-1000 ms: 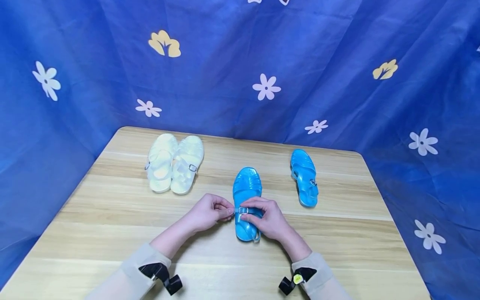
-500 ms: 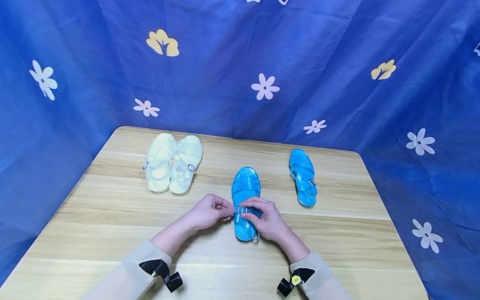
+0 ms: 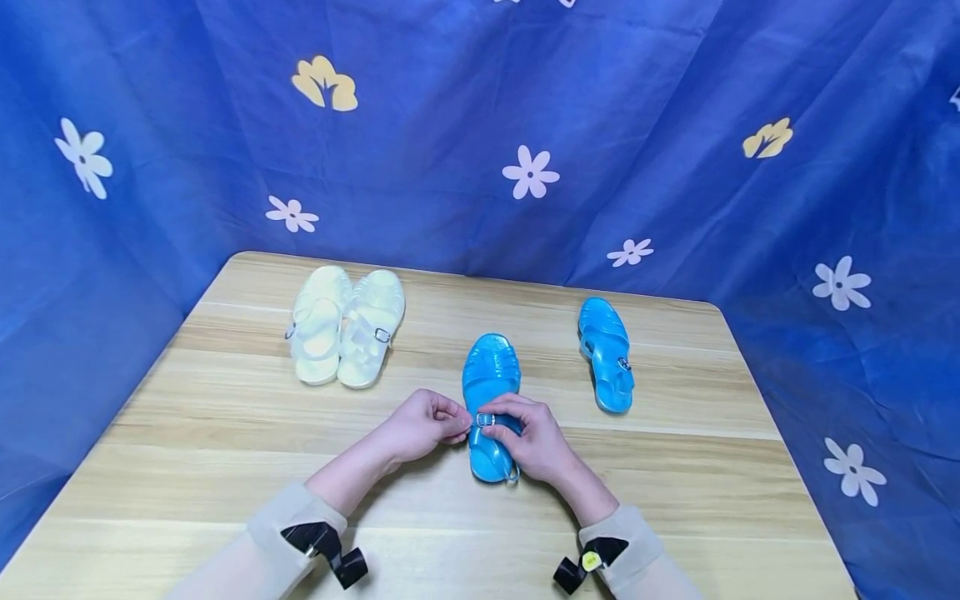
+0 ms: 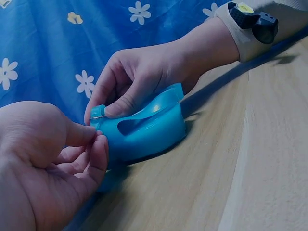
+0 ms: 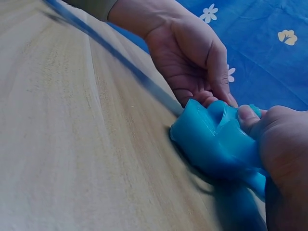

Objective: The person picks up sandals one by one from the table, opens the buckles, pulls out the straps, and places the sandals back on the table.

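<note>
A blue jelly sandal [image 3: 491,371] lies on the table in front of me, toe pointing away. Its ankle strap crosses the top, with a metal buckle [image 3: 486,420] on it. My left hand [image 3: 426,427] pinches the strap's end at the sandal's left side between thumb and fingers; the tip itself is hidden by them. From the right, my right hand [image 3: 534,435] grips the strap at the buckle, thumb on the near side and fingers on the far side. In the left wrist view the sandal's heel part [image 4: 154,130] faces the camera, below the right hand.
A second blue sandal [image 3: 606,354] lies at the back right of the wooden table [image 3: 225,467]. A pair of white sandals [image 3: 348,329] stands side by side at the back left. A blue flowered curtain [image 3: 450,125] surrounds the table's far edge and sides.
The head view has shifted very slightly. Both hands stay at the strap and buckle, the left hand now marginally closer to the sandal. The other sandals have not moved.
</note>
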Available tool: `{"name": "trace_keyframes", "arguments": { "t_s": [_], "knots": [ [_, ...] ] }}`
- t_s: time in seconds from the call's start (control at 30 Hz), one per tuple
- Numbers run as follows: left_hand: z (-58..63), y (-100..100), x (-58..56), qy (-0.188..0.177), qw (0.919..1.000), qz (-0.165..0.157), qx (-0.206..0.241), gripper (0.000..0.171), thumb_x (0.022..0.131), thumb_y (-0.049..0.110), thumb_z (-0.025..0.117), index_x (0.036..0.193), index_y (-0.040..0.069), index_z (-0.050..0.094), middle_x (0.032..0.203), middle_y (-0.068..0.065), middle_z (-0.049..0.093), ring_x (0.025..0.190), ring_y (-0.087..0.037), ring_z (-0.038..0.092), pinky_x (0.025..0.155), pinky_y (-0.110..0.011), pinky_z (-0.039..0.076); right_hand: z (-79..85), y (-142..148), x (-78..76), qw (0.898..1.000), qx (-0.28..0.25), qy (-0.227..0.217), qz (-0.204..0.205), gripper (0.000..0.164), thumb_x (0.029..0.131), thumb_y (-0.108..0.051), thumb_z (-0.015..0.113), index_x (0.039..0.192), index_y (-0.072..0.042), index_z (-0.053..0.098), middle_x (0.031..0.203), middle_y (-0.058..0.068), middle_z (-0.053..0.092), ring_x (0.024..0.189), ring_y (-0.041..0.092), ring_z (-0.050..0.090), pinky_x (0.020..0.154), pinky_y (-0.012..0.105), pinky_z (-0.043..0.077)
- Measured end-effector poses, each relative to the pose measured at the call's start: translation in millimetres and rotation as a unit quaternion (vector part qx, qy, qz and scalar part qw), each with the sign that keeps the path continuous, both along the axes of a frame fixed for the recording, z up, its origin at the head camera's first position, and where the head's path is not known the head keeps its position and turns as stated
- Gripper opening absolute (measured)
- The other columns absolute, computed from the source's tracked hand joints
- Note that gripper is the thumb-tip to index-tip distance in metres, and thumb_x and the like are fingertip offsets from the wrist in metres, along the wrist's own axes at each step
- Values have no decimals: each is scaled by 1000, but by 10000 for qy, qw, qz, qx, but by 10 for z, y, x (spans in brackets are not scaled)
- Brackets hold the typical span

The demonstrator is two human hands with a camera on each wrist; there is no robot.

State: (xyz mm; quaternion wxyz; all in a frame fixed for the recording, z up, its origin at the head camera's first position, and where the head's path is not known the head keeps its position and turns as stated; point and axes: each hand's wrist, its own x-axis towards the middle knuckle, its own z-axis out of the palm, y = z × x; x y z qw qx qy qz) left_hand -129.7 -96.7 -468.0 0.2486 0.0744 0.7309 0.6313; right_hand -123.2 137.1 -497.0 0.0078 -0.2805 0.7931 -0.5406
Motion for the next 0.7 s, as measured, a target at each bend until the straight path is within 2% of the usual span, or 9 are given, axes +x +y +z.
{"name": "trace_keyframes", "arguments": {
  "t_s": [0.3, 0.7],
  "knots": [
    [21, 27, -3, 171, 9997, 48, -160, 13, 102, 2, 69, 105, -9, 75, 85, -9, 76, 81, -15, 71, 78, -31, 62, -9, -19, 3, 10000, -25, 70, -32, 23, 96, -3, 78, 118, -3, 78, 115, -3, 74, 113, 18, 68, 102, 36, 55],
    [82, 50, 3, 277, 9994, 81, -166, 13, 101, 1, 69, 104, -10, 76, 85, -11, 77, 80, -16, 73, 77, -33, 63, -2, -34, 12, 9999, -51, 84, -78, 23, 95, -3, 79, 118, -7, 79, 115, -3, 75, 113, 18, 68, 103, 36, 55]
  ]
}}
